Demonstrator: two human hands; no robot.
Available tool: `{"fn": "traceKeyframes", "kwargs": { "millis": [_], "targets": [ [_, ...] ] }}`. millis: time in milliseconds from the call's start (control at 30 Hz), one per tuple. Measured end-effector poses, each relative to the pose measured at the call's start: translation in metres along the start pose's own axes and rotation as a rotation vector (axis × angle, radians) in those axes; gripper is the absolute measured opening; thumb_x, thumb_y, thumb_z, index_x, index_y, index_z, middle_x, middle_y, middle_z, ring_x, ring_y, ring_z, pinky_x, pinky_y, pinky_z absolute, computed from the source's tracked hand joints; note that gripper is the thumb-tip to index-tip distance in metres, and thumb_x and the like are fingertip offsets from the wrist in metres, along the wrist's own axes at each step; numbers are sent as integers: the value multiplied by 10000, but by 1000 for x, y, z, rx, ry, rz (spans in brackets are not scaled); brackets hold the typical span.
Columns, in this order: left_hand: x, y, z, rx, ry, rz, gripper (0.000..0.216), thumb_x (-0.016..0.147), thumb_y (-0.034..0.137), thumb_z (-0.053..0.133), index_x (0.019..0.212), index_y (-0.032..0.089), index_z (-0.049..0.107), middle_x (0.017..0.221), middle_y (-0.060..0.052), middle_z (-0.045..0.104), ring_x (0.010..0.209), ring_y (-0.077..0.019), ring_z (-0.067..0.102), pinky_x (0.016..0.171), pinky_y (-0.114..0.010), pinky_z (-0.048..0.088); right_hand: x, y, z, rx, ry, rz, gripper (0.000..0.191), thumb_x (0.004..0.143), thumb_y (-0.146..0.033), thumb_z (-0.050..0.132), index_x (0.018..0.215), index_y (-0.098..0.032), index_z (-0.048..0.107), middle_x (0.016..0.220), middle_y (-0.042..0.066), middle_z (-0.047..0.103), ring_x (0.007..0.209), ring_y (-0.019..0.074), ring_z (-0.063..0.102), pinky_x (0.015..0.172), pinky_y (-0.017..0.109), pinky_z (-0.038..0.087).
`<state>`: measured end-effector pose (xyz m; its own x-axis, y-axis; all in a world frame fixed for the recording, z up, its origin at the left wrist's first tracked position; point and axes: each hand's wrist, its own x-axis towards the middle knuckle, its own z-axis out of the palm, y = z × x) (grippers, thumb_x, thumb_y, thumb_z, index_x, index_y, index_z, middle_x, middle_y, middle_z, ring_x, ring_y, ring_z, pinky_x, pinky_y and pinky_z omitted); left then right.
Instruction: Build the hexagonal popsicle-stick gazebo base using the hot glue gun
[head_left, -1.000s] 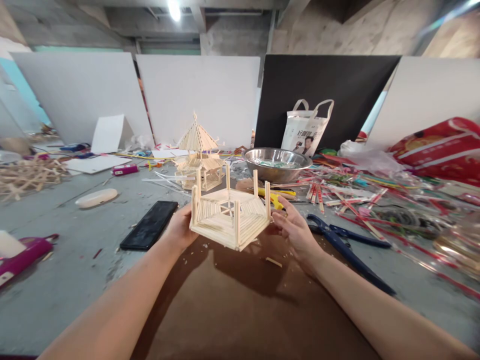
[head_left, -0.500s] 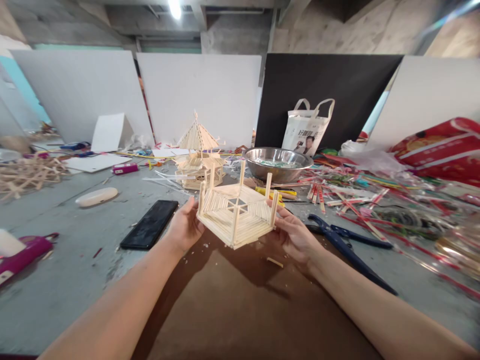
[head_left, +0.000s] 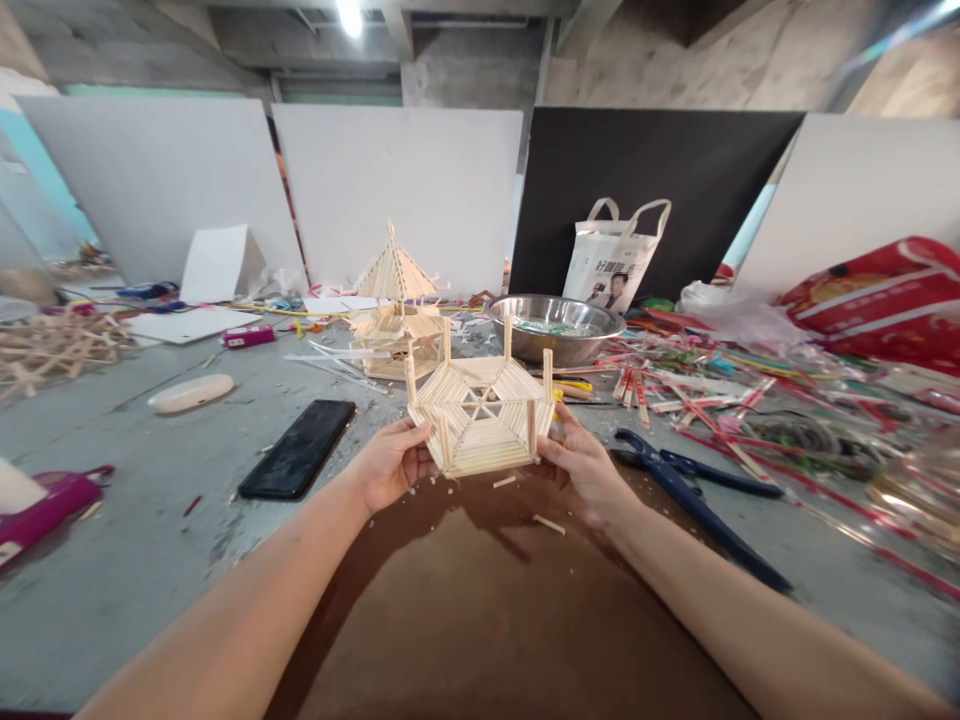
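Observation:
Between both hands is a hexagonal stick platform (head_left: 484,450), built of thin pale wooden sticks with short posts standing at its corners and an open spoked middle. My left hand (head_left: 396,462) is closed on its left edge, thumb on the near side. On the right edge, my right hand (head_left: 576,458) pinches it the same way; some of its fingers are hidden behind the platform. Below lies a brown board (head_left: 480,610) with small stick scraps on it. Just behind stands a stick pagoda model (head_left: 396,275) with a pointed roof, partly covered by the platform.
A black phone (head_left: 298,450) lies left of my hands, a purple glue gun (head_left: 56,510) farther left. Blue-handled pliers (head_left: 694,500) are at right, beside piled sticks and wrappers (head_left: 720,400). A metal bowl (head_left: 555,345) and a white bag (head_left: 615,260) stand behind.
The platform has turned between my hands, so its posts sit at different angles and a flat side faces me. Both hands have kept hold, the left shifting slightly to the right.

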<state>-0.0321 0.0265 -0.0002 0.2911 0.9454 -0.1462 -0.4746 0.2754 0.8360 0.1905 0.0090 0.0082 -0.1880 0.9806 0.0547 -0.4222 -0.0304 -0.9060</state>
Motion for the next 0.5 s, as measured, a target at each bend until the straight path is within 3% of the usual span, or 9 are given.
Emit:
{"fn": "traceKeyframes", "kwargs": {
  "millis": [100,200,333,500],
  "targets": [
    [1,2,-3,-2,7,-7,134,781,97,432,799,94,565,635,-66,640,522,-127,599,487,-226,496,0,-2,-1,-39,-55,26,609,669,-202,617,1203,-251,331,857,12,644,642,129,608,565,264,502],
    [1,6,-5,3,7,-5,132,776,104,442,756,91,572,606,-61,636,485,-120,584,456,-215,484,1,-7,-5,-33,-21,31,445,684,-260,598,1095,-207,436,732,1,642,558,124,596,529,262,490],
    [1,7,-9,36,-37,-13,90,751,140,494,751,104,577,555,-40,617,435,-120,563,396,-205,452,4,-11,-11,-63,11,48,347,687,-290,587,1004,-198,482,674,-11,630,507,122,583,455,240,472],
    [2,5,-14,116,-60,-12,92,706,214,572,725,125,573,485,5,564,348,-80,488,307,-159,352,4,-10,-17,-137,-82,166,257,700,-239,571,938,-174,502,589,-14,607,437,97,550,409,203,456]
  ]
}}
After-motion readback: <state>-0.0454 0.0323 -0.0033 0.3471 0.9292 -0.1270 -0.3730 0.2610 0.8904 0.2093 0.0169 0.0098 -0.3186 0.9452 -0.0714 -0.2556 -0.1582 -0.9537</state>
